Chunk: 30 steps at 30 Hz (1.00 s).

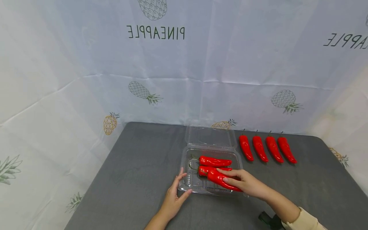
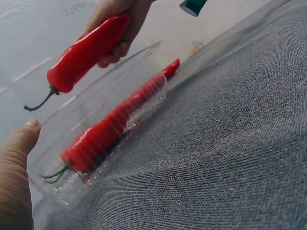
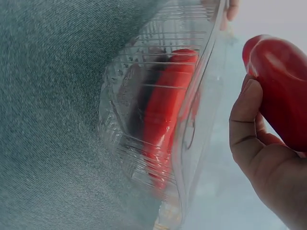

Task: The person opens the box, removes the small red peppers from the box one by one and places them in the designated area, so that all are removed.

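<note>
A red chili pepper (image 1: pixel 219 179) with a green stem is pinched between the thumb and fingers of my right hand (image 1: pixel 248 183), above the front of a clear plastic container (image 1: pixel 188 180). Two more red peppers lie crosswise inside, one at the back (image 1: pixel 215 161) and one (image 1: pixel 203 171) partly hidden by the held pepper. In the left wrist view, the held pepper (image 2: pixel 88 52) hangs above the container's rim, stem pointing down. My left hand (image 1: pixel 172 198) rests against the container's front left corner, fingers spread and thumb (image 2: pixel 24 139) straight at the wall.
The container's clear lid (image 1: pixel 211 137) lies folded back behind it. Several red peppers (image 1: pixel 258 148) stand in a row at the back right of the grey table (image 1: pixel 138 166). A pineapple-printed cloth (image 1: pixel 187 60) hangs behind. A dark object (image 1: pixel 265 218) shows beside the right sleeve.
</note>
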Each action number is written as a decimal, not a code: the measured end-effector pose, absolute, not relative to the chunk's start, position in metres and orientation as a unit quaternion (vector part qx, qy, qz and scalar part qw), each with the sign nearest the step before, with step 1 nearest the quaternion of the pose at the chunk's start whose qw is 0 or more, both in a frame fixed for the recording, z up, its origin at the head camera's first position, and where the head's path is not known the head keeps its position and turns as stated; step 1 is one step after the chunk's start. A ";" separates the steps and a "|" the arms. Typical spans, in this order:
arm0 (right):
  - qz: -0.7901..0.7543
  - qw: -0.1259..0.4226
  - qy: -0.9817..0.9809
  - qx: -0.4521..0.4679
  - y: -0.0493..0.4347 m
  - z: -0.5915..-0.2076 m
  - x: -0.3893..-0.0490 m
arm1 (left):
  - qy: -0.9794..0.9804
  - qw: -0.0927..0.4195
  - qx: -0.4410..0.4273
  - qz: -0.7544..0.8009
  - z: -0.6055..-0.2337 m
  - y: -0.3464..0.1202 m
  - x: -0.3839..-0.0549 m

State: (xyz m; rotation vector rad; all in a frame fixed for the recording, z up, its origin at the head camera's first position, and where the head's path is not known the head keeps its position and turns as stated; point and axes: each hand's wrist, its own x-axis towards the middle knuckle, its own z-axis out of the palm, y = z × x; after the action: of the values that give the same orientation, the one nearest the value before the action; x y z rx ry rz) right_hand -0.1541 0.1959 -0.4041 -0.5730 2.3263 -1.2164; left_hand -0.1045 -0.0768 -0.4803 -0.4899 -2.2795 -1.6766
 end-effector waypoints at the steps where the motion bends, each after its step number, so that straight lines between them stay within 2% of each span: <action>1: -0.444 0.220 0.844 -0.204 0.197 -0.404 -0.153 | -0.786 0.134 -0.168 -0.579 -0.481 -0.077 -0.105; 9: -0.503 0.146 0.842 -0.131 0.209 -0.404 -0.140 | -0.787 0.114 -0.145 -0.589 -0.479 -0.076 -0.104; 16: -0.521 0.073 0.850 -0.014 0.218 -0.410 -0.133 | -0.786 0.121 -0.151 -0.587 -0.480 -0.076 -0.105; 22: -0.523 0.047 0.850 0.030 0.232 -0.419 -0.130 | -0.788 0.123 -0.152 -0.584 -0.481 -0.076 -0.105; 30: -0.523 0.062 0.844 0.100 0.250 -0.435 -0.126 | -0.783 0.124 -0.158 -0.589 -0.481 -0.076 -0.104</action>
State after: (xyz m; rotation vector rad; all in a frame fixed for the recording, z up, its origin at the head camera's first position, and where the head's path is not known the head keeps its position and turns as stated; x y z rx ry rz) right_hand -0.1259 0.2502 -0.4351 0.3009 2.5533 -1.5802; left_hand -0.1043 -0.0760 -0.4810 -0.4594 -2.2827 -1.7171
